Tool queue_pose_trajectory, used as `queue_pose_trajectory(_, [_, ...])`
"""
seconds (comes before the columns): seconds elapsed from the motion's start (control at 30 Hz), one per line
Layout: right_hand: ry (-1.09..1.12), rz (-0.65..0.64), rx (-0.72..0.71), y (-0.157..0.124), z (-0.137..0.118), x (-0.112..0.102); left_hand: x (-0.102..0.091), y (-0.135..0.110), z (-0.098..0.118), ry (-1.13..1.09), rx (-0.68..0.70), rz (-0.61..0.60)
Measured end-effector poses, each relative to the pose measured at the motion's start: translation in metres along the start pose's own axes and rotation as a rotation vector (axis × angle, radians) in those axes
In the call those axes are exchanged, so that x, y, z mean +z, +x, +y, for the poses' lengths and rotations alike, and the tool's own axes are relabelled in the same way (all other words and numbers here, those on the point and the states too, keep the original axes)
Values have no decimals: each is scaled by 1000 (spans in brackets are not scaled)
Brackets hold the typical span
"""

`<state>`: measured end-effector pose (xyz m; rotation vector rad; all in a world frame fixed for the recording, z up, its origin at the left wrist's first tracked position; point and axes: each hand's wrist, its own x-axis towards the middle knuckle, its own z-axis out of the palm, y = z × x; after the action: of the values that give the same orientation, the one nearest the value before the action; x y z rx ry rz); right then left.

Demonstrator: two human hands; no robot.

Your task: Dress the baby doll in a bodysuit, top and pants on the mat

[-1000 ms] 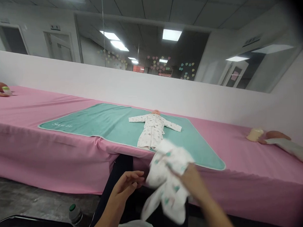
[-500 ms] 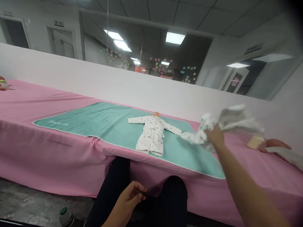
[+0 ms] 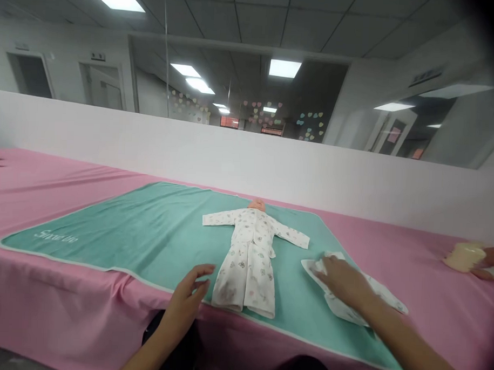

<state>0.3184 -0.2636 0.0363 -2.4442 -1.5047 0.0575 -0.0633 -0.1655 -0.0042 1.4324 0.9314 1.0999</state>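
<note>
A baby doll [image 3: 257, 205] lies on its back on a green mat [image 3: 148, 230], wearing a white printed top [image 3: 254, 227] and white printed trousers [image 3: 244, 276]. Its sleeves stretch out to both sides. My left hand [image 3: 188, 293] hovers by the mat's front edge, left of the trouser legs, fingers apart and nothing in them. To the right of the doll, my right hand [image 3: 343, 280] is on a crumpled white printed cloth [image 3: 345, 312], its fingers curled over the cloth's near-left part. The hand and forearm cover some of that cloth.
Pink fabric [image 3: 89, 174] covers the long table under the mat. At the far right stands a pale yellow object [image 3: 465, 256] with a doll-coloured thing beside it. A low white wall [image 3: 232, 157] runs along the back, with glass above it.
My right hand has brought the white cloth down from the air onto the mat's right side. My left hand has risen from my lap to the table edge. The view has moved closer.
</note>
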Motion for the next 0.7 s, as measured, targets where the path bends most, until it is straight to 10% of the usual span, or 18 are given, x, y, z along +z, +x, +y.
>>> queue_pose_trajectory(0.3, [1220,-105,40,-9,-130,103,53,65,-34,-189,-326,-106])
queue_pose_trajectory(0.43, [1262,26,210,-10,-148,131,63,71,-29,-116,-369,-132])
queue_pose_trajectory(0.7, [1029,131,108,-2,-152,122,94,74,-61,328,13,-14])
